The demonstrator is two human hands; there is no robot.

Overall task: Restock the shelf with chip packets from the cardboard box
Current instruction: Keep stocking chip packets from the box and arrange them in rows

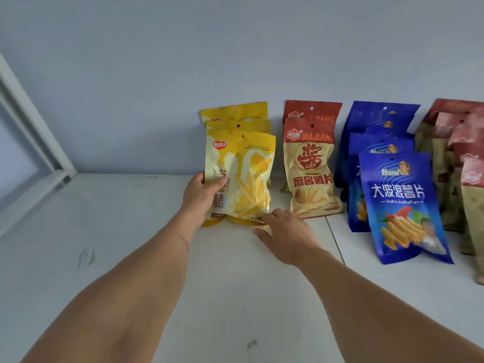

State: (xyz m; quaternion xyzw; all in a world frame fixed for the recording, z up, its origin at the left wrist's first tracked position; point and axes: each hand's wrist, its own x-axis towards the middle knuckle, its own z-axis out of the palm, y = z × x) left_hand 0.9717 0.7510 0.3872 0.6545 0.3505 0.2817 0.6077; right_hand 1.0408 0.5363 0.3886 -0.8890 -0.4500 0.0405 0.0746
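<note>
Item 1, your left hand (200,197): it grips the front glossy yellow plastic chip packet printed with fries (239,176) by its left edge, thumb laid over the printed face, the other fingers hidden behind the pouch. The packet stands upright directly ahead of that hand on the white shelf surface (117,244), long axis vertical, hang-hole end up, printed face turned toward you, bottom seam touching the shelf.

Item 2, two more yellow packets of the same kind (235,113): they stand just behind the held one, farther from your left hand, leaning back toward the pale blue wall (183,61), only their tops showing.

Item 3, your right hand (284,235): fingers loosely extended, holding nothing, palm down. Its fingertips lie at the lower right corner of the held packet; whether they actually touch it, you cannot tell from this view.

Item 4, red-topped beige packets with a large red character (311,174): two in a file, upright, faces toward you, just beyond and to the right of your right hand.

Item 5, blue packets showing fries and white lettering (400,203): several in a file farther right of that hand, the front one tilted, its top leaning left.

Item 6, dull red and tan packets (461,163): at the far right edge, blurred, well apart from both hands.

Item 7, a white frame (34,121): far to the left of your left hand.
</note>
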